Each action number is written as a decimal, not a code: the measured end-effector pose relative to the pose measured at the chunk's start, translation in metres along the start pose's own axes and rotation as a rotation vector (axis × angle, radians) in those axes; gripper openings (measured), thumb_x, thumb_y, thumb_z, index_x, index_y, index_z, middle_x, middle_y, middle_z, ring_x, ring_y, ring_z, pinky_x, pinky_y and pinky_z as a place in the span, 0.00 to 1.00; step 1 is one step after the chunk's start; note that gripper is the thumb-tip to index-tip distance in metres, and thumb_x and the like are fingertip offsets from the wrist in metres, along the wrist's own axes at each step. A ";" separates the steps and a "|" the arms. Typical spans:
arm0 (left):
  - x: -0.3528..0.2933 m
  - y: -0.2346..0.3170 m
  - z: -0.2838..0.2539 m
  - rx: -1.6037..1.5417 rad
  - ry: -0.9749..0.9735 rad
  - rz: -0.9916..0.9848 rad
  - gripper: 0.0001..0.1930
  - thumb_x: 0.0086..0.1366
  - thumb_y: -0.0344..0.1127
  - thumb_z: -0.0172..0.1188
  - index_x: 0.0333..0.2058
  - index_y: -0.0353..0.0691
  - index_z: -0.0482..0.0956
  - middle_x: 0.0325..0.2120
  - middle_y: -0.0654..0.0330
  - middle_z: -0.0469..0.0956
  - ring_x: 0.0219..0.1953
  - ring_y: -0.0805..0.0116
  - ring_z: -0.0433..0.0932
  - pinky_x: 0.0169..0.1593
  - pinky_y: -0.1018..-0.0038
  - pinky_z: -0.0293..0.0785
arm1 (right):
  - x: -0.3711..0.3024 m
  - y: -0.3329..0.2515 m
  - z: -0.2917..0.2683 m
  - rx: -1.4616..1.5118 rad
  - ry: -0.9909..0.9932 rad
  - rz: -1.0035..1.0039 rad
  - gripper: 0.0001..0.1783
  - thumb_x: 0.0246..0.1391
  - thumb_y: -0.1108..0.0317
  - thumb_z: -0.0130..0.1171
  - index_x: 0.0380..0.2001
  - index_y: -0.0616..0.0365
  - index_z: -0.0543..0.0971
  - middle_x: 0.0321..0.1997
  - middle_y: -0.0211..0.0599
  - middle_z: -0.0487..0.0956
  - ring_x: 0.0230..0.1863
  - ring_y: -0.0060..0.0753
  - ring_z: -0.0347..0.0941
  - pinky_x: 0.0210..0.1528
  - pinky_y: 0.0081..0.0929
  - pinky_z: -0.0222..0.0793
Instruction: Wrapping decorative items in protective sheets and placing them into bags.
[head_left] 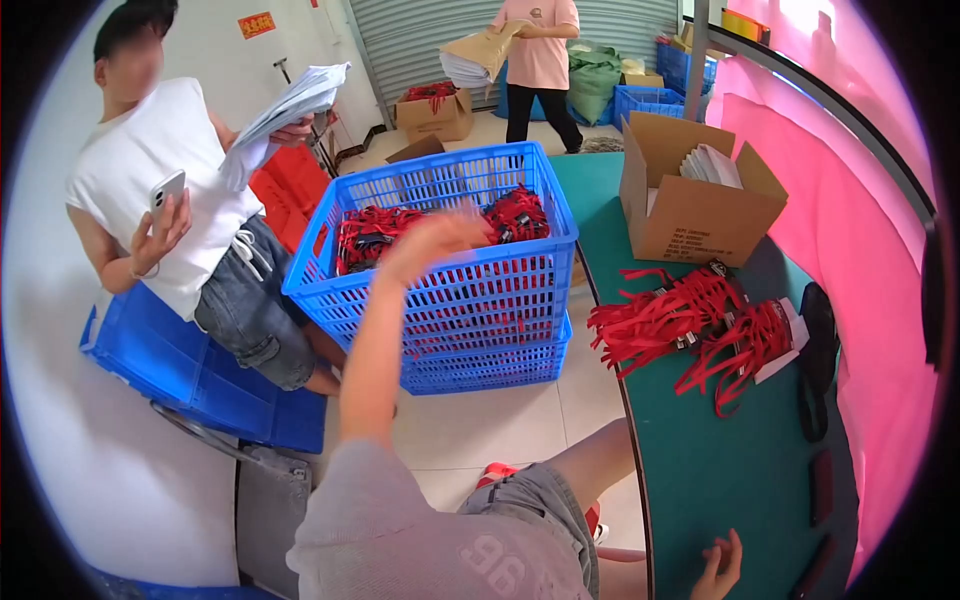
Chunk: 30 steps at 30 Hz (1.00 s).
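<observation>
My left arm reaches out to a blue plastic crate (520, 252), and my left hand (430, 245), smeared by motion, is over its near rim. Whether its fingers hold anything cannot be made out. Inside the crate lie bundles of red straps (516, 212) with dark parts. My right hand (720, 568) is low over the near end of the green tabletop (730, 455), fingers apart and slightly bent, with nothing in it. Farther along that table lie a large pile of red straps (660, 315) and a smaller bunch (745, 345) against a white card.
An open cardboard box (690, 225) with white papers stands on the table, beside a black strap-like item (817, 350). Another blue crate (490, 370) supports the full one. At left, a person (165, 170) holds papers and a phone; another person (540, 60) carries a brown package behind.
</observation>
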<state>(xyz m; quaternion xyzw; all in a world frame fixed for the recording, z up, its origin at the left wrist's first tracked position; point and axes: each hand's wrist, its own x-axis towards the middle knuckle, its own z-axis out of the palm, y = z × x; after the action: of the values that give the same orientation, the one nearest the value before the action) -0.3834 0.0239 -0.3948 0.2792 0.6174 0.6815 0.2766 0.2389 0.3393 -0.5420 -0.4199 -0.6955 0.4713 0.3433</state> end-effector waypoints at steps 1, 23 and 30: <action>-0.014 -0.020 0.041 0.279 -0.168 -0.078 0.21 0.64 0.30 0.52 0.56 0.34 0.70 0.49 0.57 0.77 0.48 0.65 0.77 0.52 0.72 0.73 | 0.000 -0.004 0.000 -0.001 -0.005 -0.002 0.18 0.62 0.65 0.54 0.53 0.59 0.75 0.32 0.42 0.80 0.28 0.32 0.74 0.32 0.26 0.71; -0.066 -0.027 -0.065 -0.543 0.574 0.243 0.17 0.68 0.38 0.50 0.50 0.34 0.75 0.41 0.50 0.81 0.42 0.57 0.81 0.47 0.63 0.78 | 0.096 -0.117 0.103 0.244 0.147 -0.053 0.09 0.60 0.67 0.50 0.40 0.52 0.79 0.18 0.16 0.63 0.17 0.07 0.50 0.18 0.10 0.41; -0.043 -0.053 -0.195 -0.624 0.740 0.171 0.21 0.66 0.43 0.52 0.53 0.38 0.71 0.48 0.46 0.75 0.49 0.53 0.75 0.54 0.64 0.72 | 0.161 -0.187 0.236 0.379 -0.402 -0.028 0.17 0.59 0.69 0.49 0.50 0.60 0.75 0.35 0.36 0.81 0.30 0.22 0.74 0.37 0.14 0.68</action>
<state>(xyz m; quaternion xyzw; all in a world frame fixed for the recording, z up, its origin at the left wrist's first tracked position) -0.4931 -0.1369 -0.4654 -0.0280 0.4152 0.9078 0.0521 -0.0818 0.3606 -0.4274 -0.2364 -0.6549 0.6620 0.2774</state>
